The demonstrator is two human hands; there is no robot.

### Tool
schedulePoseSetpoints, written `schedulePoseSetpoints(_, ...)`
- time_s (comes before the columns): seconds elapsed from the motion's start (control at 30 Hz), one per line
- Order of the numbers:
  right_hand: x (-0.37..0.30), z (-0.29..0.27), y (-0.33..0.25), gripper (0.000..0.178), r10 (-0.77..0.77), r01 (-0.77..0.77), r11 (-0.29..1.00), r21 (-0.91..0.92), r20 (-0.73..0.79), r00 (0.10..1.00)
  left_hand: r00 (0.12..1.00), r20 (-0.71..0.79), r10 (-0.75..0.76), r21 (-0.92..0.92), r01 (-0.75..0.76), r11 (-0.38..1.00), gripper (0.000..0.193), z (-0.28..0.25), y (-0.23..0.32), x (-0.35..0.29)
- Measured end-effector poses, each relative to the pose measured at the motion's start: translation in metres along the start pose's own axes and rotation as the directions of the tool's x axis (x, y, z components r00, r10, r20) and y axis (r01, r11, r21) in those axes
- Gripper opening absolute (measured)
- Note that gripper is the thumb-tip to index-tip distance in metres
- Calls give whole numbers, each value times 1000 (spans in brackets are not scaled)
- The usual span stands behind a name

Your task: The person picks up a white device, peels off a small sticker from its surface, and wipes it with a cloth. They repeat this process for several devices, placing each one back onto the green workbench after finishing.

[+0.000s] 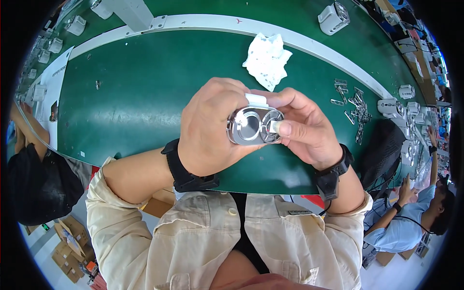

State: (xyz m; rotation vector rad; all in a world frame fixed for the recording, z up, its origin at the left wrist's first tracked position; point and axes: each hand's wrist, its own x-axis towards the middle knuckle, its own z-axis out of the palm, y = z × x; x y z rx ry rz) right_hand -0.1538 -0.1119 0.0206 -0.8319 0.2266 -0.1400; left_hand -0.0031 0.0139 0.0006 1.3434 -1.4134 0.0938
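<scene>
Above the near part of the table I hold a white device with a shiny chrome oval face (247, 126). Two round parts lie side by side in that face, and a white tab stands on its upper edge. My left hand (210, 128) is closed round the device's left side, its fingers over the top. My right hand (309, 128) is closed at the other side, the thumb pressing a small pale piece (274, 126) against the right round part. Whether this piece is cloth, paper or plastic I cannot tell. The right fingertips are partly hidden behind the device.
A crumpled white cloth or paper (267, 60) lies beyond my hands. Several small metal clip-like parts (357, 108) are heaped at the right, near a black mesh object (384, 152). White devices (333, 19) stand behind the pale rail (203, 20). A co-worker (406, 217) sits at the right.
</scene>
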Motion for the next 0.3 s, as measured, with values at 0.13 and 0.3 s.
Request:
schedulePoseSetpoints(0.13,0,2,0,32,-17,18,998,-58,6,1000,999,-12,44,23,-44,999,65,0,1,0)
schedulePoseSetpoints(0.3,-2,3,3,33,-89,87,987,-139,-7,996,996,15,92,41,-93,995,72,-3,2,0)
